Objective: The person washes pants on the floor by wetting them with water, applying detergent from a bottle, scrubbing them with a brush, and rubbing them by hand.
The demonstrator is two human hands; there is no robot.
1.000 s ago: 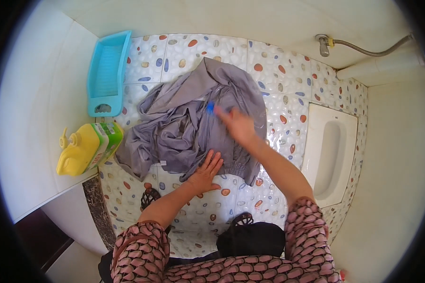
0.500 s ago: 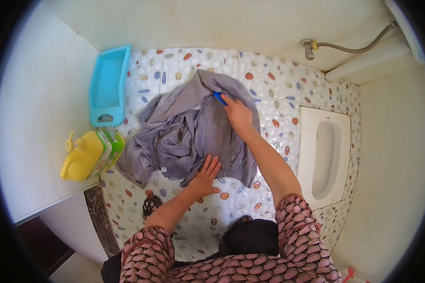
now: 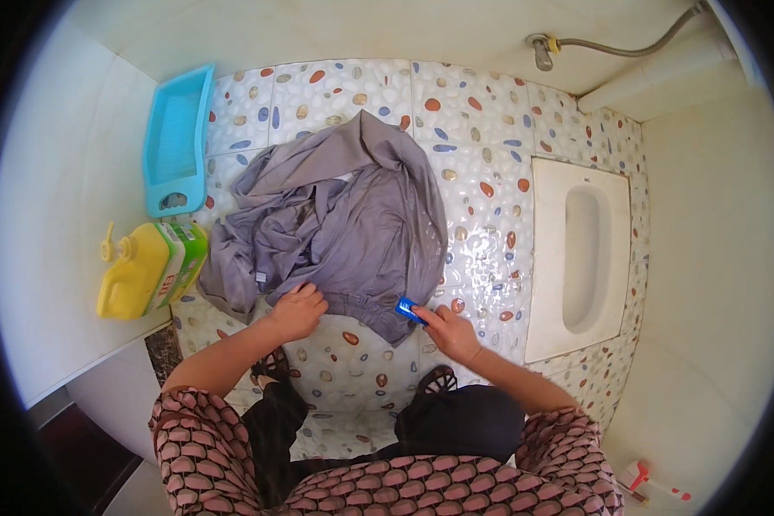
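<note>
A wet, crumpled grey garment (image 3: pixel 361 224) lies spread on the tiled floor in front of me, its gathered, elastic-looking edge toward me. A small white label shows near its lower left. My left hand (image 3: pixel 298 311) is closed on that near edge, fingers curled into the cloth. Beside the garment's near right corner, my right hand (image 3: pixel 451 334) grips a small blue scrubbing brush (image 3: pixel 410 310). The brush rests against the cloth there, and its bristles are hidden.
At the left wall stand a blue plastic washboard basin (image 3: pixel 150 163) and a yellow detergent jug (image 3: pixel 138 273) with a green label. A white squat toilet (image 3: pixel 550 258) is set into the floor at right. A hose valve (image 3: pixel 542 52) sticks out of the far wall.
My right hand has drawn the brush from the garment's far part to its near right corner. My left hand, flat before, has moved left and closed on the near edge.
</note>
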